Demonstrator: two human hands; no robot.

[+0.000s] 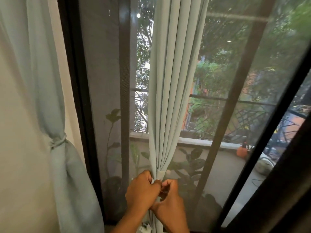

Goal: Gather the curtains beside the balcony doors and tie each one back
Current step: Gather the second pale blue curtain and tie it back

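Balcony doors (104,81) with dark frames and a fine mesh fill the view, and in front of them hangs the middle curtain (170,91), a pale blue-green cloth drawn into narrow upright pleats that narrow to a waist low in the frame. At that waist a tie-back band (160,176) of the same cloth wraps the bunch, and both hands work just below it: the left hand (143,190) has its fingers curled, pinching the cloth at the left of the bunch, while the right hand (168,197) is curled close against it, apparently pinching the end of the band, though what lies between its fingertips is too small to tell. The cloth looks soft, light and limp, so it should bunch easily but spring loose if released; the best hold is likely right at the waist, gripping all pleats together while the band is drawn tight. Further left, beside the wall, 1 left curtain (55,98) is already gathered and knotted with its own tie (58,142). Beyond the glass stand leafy plants (190,160) and a balcony railing (218,115).
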